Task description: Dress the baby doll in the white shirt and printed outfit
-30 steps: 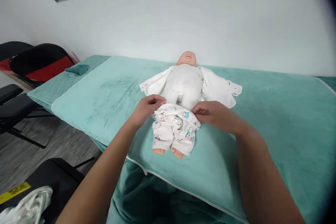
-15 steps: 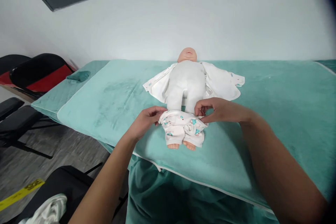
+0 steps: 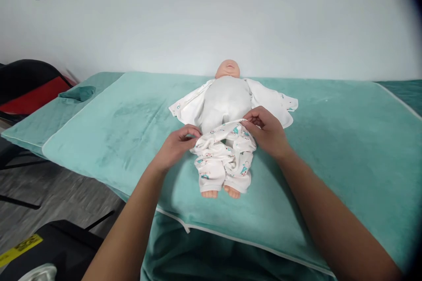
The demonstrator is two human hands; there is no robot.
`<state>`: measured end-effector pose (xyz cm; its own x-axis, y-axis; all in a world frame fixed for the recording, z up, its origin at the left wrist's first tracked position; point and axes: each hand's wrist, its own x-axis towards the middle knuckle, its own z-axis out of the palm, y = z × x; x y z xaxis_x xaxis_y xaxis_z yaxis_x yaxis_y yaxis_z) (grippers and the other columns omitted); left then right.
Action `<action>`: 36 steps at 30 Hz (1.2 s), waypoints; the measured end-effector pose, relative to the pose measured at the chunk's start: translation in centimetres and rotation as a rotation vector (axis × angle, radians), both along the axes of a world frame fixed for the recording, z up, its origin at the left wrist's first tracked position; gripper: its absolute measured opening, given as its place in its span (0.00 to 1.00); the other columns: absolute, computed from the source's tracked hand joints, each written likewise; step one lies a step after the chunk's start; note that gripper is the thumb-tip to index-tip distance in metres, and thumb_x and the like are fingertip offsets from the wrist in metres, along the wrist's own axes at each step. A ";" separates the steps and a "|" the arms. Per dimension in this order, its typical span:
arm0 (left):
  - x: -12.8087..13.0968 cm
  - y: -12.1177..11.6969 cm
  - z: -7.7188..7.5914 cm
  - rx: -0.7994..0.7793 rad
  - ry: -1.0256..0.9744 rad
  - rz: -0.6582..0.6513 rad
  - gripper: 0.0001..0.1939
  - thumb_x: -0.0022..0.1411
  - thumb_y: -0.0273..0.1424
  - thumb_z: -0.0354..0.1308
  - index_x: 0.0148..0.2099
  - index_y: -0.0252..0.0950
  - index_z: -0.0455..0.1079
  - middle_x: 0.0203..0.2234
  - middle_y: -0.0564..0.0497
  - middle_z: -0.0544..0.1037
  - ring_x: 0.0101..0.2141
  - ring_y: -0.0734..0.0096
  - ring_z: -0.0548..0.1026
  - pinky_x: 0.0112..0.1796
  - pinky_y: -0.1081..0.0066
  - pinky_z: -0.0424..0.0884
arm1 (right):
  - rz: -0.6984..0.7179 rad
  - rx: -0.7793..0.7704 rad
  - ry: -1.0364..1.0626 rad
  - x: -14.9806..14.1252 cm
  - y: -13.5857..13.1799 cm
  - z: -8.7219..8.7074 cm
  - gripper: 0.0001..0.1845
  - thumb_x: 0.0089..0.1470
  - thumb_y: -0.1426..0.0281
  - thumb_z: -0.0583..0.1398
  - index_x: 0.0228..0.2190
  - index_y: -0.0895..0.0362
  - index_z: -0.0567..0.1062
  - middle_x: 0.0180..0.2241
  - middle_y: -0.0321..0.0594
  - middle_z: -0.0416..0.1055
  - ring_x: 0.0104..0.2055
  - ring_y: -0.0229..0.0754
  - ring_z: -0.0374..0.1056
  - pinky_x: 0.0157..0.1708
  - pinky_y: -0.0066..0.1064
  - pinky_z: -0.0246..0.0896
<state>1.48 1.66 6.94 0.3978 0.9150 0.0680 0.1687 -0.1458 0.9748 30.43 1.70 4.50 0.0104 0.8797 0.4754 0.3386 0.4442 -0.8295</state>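
Observation:
A baby doll (image 3: 226, 96) lies on its back on a teal towel (image 3: 132, 131), head toward the wall. An open white printed shirt (image 3: 280, 103) is spread under its torso. White printed trousers (image 3: 224, 158) cover its legs, with the bare feet poking out below. My left hand (image 3: 176, 145) pinches the waistband at the doll's left-side hip as I see it. My right hand (image 3: 267, 131) grips the waistband on the other side, lifted against the belly.
The towel covers a table (image 3: 405, 92) that stands against a white wall. A small folded teal cloth (image 3: 77, 93) lies at the far left corner. A black and red chair (image 3: 29, 92) stands to the left. A black seat (image 3: 62, 246) is at the lower left.
Both hands have drawn the trousers' waistband up from the doll's knees to its hips. My view has shifted slightly to the right.

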 end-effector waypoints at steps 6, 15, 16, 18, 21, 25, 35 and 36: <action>3.3 2.8 -0.8 -0.085 -0.203 0.297 0.10 0.55 0.37 0.67 0.37 0.36 0.76 0.35 0.51 0.77 0.34 0.72 0.71 0.36 0.73 0.65 | -0.169 0.029 0.027 -0.3 0.6 -0.8 0.04 0.58 0.67 0.62 0.35 0.52 0.71 0.35 0.37 0.69 0.38 0.41 0.66 0.39 0.36 0.66; 6.4 8.2 -0.9 -0.045 -0.228 0.449 0.14 0.53 0.37 0.66 0.40 0.35 0.76 0.38 0.47 0.81 0.36 0.67 0.74 0.39 0.68 0.69 | -0.235 -0.011 0.147 0.1 2.5 -1.7 0.05 0.59 0.66 0.59 0.36 0.52 0.68 0.46 0.43 0.74 0.49 0.46 0.70 0.47 0.41 0.67; 6.5 8.8 -1.1 0.028 -0.177 0.463 0.11 0.55 0.37 0.64 0.39 0.35 0.76 0.40 0.47 0.81 0.38 0.67 0.75 0.41 0.68 0.69 | -0.261 -0.027 0.155 0.2 3.0 -1.8 0.05 0.59 0.65 0.60 0.36 0.52 0.68 0.43 0.42 0.75 0.46 0.45 0.71 0.46 0.40 0.67; 6.8 9.6 -1.7 0.125 -0.097 0.497 0.09 0.58 0.36 0.61 0.37 0.35 0.74 0.40 0.47 0.81 0.40 0.66 0.75 0.44 0.68 0.69 | -0.315 -0.068 0.160 0.3 3.9 -2.0 0.06 0.57 0.64 0.61 0.35 0.52 0.69 0.36 0.39 0.74 0.39 0.44 0.70 0.43 0.39 0.66; 6.9 9.5 -2.6 0.093 -0.065 0.556 0.10 0.61 0.38 0.59 0.36 0.36 0.73 0.33 0.50 0.79 0.37 0.68 0.73 0.41 0.69 0.68 | -0.333 -0.129 0.188 0.3 4.8 -2.1 0.08 0.55 0.64 0.62 0.33 0.53 0.70 0.31 0.36 0.70 0.35 0.42 0.67 0.38 0.36 0.63; 5.9 8.5 -3.4 -0.052 -0.136 0.480 0.13 0.55 0.40 0.65 0.36 0.36 0.73 0.30 0.52 0.78 0.32 0.70 0.72 0.35 0.71 0.67 | -0.275 -0.226 0.187 0.4 4.7 -1.8 0.15 0.56 0.55 0.61 0.29 0.54 0.69 0.26 0.33 0.66 0.30 0.39 0.61 0.33 0.33 0.58; 3.8 8.8 -3.8 -0.324 -0.437 0.083 0.16 0.49 0.29 0.70 0.42 0.36 0.74 0.37 0.50 0.80 0.34 0.71 0.77 0.36 0.72 0.73 | 0.235 -0.454 0.338 2.9 3.1 -0.5 0.18 0.45 0.57 0.70 0.33 0.54 0.73 0.33 0.36 0.74 0.33 0.40 0.66 0.30 0.31 0.60; 3.7 8.7 -3.7 -0.340 -0.463 0.068 0.16 0.50 0.29 0.70 0.43 0.36 0.74 0.37 0.50 0.80 0.35 0.71 0.77 0.38 0.72 0.73 | 0.263 -0.448 0.365 3.1 2.8 -0.4 0.18 0.44 0.59 0.71 0.35 0.53 0.74 0.35 0.37 0.75 0.35 0.41 0.68 0.31 0.31 0.62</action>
<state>5.23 10.35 3.25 0.3359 0.9384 -0.0814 -0.2888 0.1848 0.9394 33.50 4.53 4.11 -0.1415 0.9877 0.0670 -0.0745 0.0568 -0.9956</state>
